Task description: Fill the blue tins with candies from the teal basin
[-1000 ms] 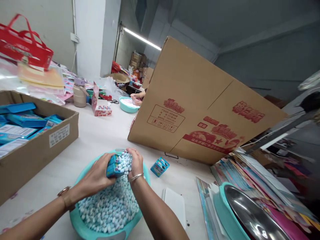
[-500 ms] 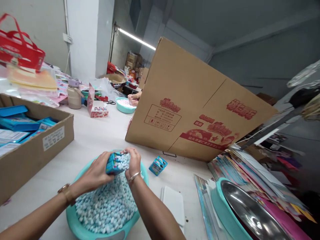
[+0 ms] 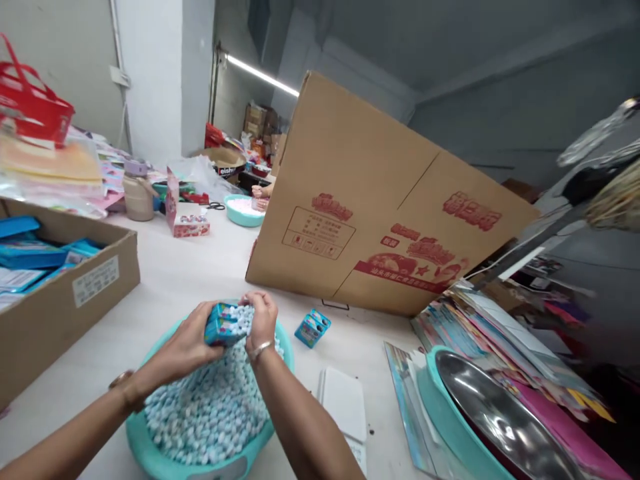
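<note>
Head view shows the left hand (image 3: pixel 187 343) with fingers gripping a small blue box (image 3: pixel 223 325) over the far rim of the teal basin (image 3: pixel 150 448) (long axis running left-right), right hand (image 3: pixel 261 319) cupping candies (image 3: pixel 210 407) against its right end.

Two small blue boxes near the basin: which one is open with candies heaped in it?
The small blue box gripped in the left hand, over the teal basin. The other blue box lies untouched on the table, right of the basin.
</note>
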`<state>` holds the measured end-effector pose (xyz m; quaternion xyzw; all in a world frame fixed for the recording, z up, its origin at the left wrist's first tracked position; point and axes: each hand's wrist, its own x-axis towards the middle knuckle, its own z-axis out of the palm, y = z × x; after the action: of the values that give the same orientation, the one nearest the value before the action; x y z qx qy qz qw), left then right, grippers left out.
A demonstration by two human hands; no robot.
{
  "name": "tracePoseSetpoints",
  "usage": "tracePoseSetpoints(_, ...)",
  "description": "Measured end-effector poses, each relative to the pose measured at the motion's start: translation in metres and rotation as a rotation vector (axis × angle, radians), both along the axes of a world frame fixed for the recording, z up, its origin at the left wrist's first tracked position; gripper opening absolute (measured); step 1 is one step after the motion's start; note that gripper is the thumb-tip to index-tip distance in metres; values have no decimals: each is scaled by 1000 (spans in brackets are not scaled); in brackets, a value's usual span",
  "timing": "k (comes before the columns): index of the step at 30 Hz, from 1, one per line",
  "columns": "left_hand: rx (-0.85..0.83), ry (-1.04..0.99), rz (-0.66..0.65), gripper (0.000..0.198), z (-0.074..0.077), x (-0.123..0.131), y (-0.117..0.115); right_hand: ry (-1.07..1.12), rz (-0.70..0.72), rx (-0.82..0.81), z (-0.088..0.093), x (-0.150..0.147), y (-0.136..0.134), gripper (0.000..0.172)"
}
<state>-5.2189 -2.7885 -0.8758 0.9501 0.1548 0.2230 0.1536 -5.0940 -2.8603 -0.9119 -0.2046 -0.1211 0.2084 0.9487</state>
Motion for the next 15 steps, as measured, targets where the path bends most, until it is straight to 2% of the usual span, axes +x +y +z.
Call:
tracePoseSetpoints(4, 32, 21, 25, 81, 3, 1, -1, 38, 33, -10, 0, 3, 1, 26)
tracePoseSetpoints(9, 71, 84, -8, 77, 6, -3, 0, -25, 63, -8, -1, -1, -7, 24)
tracePoseSetpoints(12, 61, 97, -24, 76, 4, -7, 1, -1, 111, 1, -2, -8, -14, 26)
tracePoseSetpoints(15, 157, 56, -79, 69, -1, -10, 2, 8, 143, -2, -2, -14, -18, 30)
